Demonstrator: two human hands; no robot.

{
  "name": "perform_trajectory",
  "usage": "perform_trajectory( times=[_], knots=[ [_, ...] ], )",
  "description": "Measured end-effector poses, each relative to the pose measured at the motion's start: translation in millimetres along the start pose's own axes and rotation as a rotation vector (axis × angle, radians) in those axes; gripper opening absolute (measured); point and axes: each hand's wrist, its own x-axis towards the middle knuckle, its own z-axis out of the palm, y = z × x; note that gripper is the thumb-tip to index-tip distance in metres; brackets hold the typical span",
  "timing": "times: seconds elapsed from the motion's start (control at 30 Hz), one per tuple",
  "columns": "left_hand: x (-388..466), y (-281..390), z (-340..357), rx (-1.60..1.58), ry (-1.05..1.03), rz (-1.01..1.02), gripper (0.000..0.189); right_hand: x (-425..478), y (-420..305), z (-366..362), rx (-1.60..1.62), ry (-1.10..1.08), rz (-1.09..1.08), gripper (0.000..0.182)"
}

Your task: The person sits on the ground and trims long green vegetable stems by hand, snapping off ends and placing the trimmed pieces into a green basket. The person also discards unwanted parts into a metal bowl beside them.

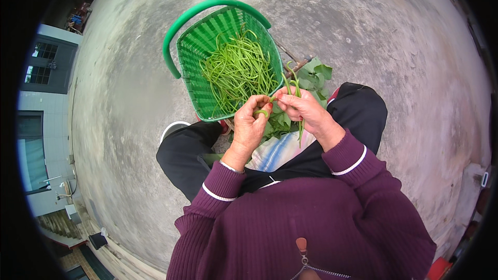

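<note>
My left hand (251, 120) pinches a short green stem piece (261, 113) between thumb and fingers. Close beside it, my right hand (305, 111) grips several long green stems (301, 134), whose ends stick out above and below the fingers. The fingertips of both hands nearly meet around one stem. Just beyond them stands a green woven plastic basket (190, 85) with a raised handle (210, 4), holding a heap of thin green stems (239, 70). Broad green leaves (317, 74) lie to the right of the basket, and more leaves (278, 124) are below my hands, partly hidden.
A pale cloth with blue stripes (278, 151) lies between my legs in dark trousers (362, 112). The white rim of a container (173, 127) shows behind my left knee. A brown stick (299, 66) rests beside the basket on the concrete ground (128, 97).
</note>
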Motion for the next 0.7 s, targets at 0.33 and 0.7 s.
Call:
perform_trajectory(
  times=[0.33, 0.7],
  knots=[
    [-6.7, 1.8, -1.8, 0.340, 0.031, 0.137, 0.009, -0.2, 2.0, -6.2, -0.067, 0.006, 0.067, 0.014],
    [-12.5, -2.7, -1.1, 0.382, 0.044, 0.135, 0.011, 1.9, 7.4, -6.3, -0.068, -0.002, 0.135, 0.011]
  ],
)
